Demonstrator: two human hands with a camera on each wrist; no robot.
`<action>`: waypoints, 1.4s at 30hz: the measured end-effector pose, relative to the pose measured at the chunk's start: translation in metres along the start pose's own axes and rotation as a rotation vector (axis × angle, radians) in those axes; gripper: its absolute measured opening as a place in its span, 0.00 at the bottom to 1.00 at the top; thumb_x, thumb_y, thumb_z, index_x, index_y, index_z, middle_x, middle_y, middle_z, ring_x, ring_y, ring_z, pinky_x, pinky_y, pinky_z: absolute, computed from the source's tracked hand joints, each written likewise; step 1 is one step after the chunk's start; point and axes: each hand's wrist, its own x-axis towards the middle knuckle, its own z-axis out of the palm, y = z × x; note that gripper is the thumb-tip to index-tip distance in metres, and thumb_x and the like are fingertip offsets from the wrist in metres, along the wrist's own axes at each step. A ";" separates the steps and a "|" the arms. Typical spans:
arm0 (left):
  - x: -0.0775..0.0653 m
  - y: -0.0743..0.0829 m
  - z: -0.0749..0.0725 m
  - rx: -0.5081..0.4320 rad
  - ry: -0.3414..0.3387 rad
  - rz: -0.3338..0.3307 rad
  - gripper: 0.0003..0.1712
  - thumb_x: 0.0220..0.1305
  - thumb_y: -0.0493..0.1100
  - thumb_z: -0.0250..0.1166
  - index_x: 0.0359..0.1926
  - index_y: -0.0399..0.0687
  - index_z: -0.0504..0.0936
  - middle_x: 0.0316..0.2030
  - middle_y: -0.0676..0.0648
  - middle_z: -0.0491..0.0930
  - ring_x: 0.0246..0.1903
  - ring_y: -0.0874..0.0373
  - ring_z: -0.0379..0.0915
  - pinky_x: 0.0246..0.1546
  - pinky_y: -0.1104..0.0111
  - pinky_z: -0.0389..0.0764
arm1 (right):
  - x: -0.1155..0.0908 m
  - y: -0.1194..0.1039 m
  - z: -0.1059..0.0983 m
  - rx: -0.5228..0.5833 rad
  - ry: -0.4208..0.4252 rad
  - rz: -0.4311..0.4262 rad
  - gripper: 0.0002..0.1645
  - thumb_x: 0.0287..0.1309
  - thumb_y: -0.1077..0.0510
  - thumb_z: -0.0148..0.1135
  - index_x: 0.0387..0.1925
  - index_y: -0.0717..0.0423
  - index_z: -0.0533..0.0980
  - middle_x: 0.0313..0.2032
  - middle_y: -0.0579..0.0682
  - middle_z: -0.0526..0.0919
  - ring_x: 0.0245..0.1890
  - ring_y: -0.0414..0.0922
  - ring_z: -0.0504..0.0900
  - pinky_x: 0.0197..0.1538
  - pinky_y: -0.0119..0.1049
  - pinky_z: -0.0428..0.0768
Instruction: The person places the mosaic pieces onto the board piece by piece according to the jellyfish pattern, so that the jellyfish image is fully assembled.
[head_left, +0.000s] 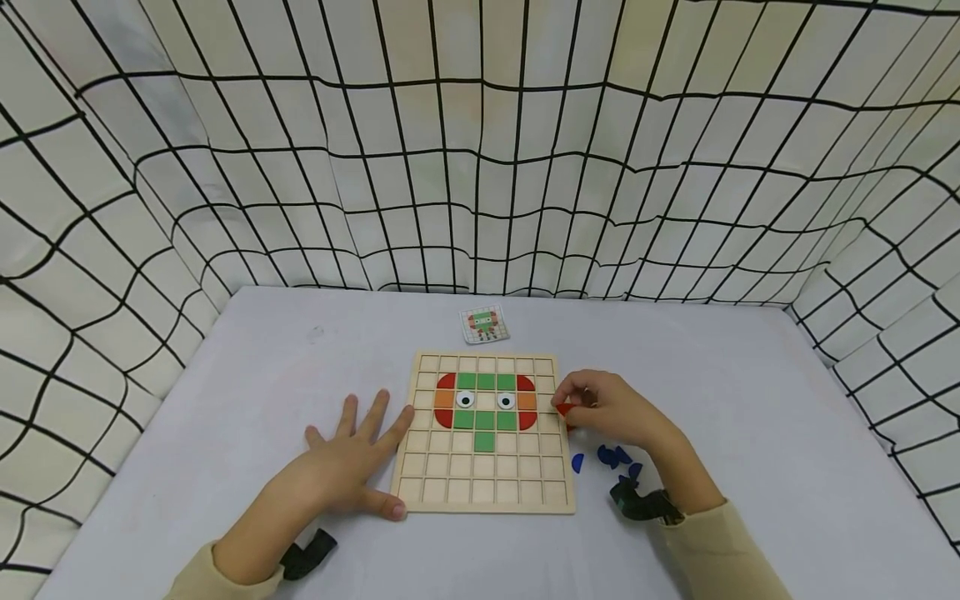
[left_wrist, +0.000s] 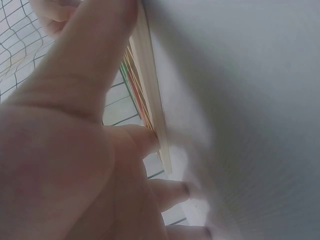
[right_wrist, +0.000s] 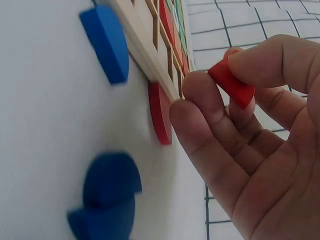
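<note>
A wooden grid board (head_left: 487, 508) lies flat on the table. On it, green squares, red rounded pieces, orange squares and two eye pieces (head_left: 506, 401) form a face-like pattern, with one green square (head_left: 484, 442) below. My left hand (head_left: 341, 467) is spread at the board's left side, its thumb and a fingertip touching the edge. With thumb and fingers, my right hand (head_left: 611, 408) pinches a small red piece (right_wrist: 232, 82) just off the board's right edge. Another red piece (right_wrist: 160, 115) lies against that edge, partly under the hand in the head view.
Several blue pieces (head_left: 615, 456) lie right of the board, near the right wrist's black strap; one blue half-round piece (head_left: 577, 463) is closer to the edge. A small pattern card (head_left: 484, 324) lies behind the board. Black netting (head_left: 480, 217) over white cloth surrounds the table.
</note>
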 end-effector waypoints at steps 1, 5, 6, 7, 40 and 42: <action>0.000 0.000 0.000 -0.003 0.001 0.002 0.75 0.34 0.77 0.73 0.80 0.55 0.49 0.78 0.32 0.38 0.72 0.19 0.29 0.47 0.15 0.42 | 0.000 -0.001 0.001 0.003 -0.002 -0.005 0.10 0.57 0.66 0.61 0.40 0.54 0.80 0.32 0.49 0.75 0.35 0.47 0.76 0.35 0.36 0.77; 0.000 0.001 -0.001 -0.003 -0.001 0.005 0.75 0.34 0.77 0.73 0.80 0.55 0.49 0.78 0.32 0.38 0.72 0.19 0.29 0.47 0.15 0.42 | 0.001 -0.007 0.008 -0.013 -0.013 -0.036 0.07 0.58 0.65 0.64 0.39 0.53 0.79 0.34 0.47 0.79 0.36 0.47 0.77 0.36 0.36 0.79; 0.000 0.001 -0.001 0.000 -0.002 0.003 0.75 0.34 0.77 0.73 0.80 0.55 0.49 0.78 0.32 0.38 0.72 0.19 0.29 0.47 0.15 0.42 | 0.002 -0.008 0.010 -0.023 -0.016 -0.045 0.07 0.58 0.64 0.65 0.39 0.52 0.79 0.34 0.46 0.79 0.36 0.47 0.76 0.36 0.36 0.78; 0.000 0.001 -0.001 0.002 -0.002 0.003 0.75 0.34 0.77 0.73 0.80 0.55 0.49 0.78 0.32 0.38 0.72 0.19 0.29 0.47 0.15 0.42 | 0.002 -0.010 0.012 -0.033 -0.021 -0.052 0.07 0.58 0.64 0.66 0.39 0.52 0.79 0.34 0.46 0.79 0.36 0.46 0.76 0.36 0.35 0.78; -0.001 0.001 -0.003 0.002 0.012 0.024 0.75 0.34 0.78 0.72 0.79 0.53 0.50 0.78 0.31 0.38 0.71 0.17 0.30 0.45 0.15 0.44 | 0.014 -0.035 0.056 -0.226 -0.082 -0.113 0.10 0.55 0.62 0.72 0.37 0.47 0.82 0.33 0.37 0.84 0.33 0.36 0.79 0.39 0.31 0.79; -0.001 0.001 -0.002 0.002 0.013 0.024 0.75 0.34 0.78 0.72 0.80 0.54 0.50 0.78 0.31 0.38 0.71 0.17 0.30 0.45 0.15 0.44 | 0.013 -0.036 0.056 -0.230 -0.086 -0.116 0.09 0.55 0.62 0.71 0.38 0.47 0.83 0.34 0.38 0.84 0.32 0.36 0.79 0.39 0.31 0.79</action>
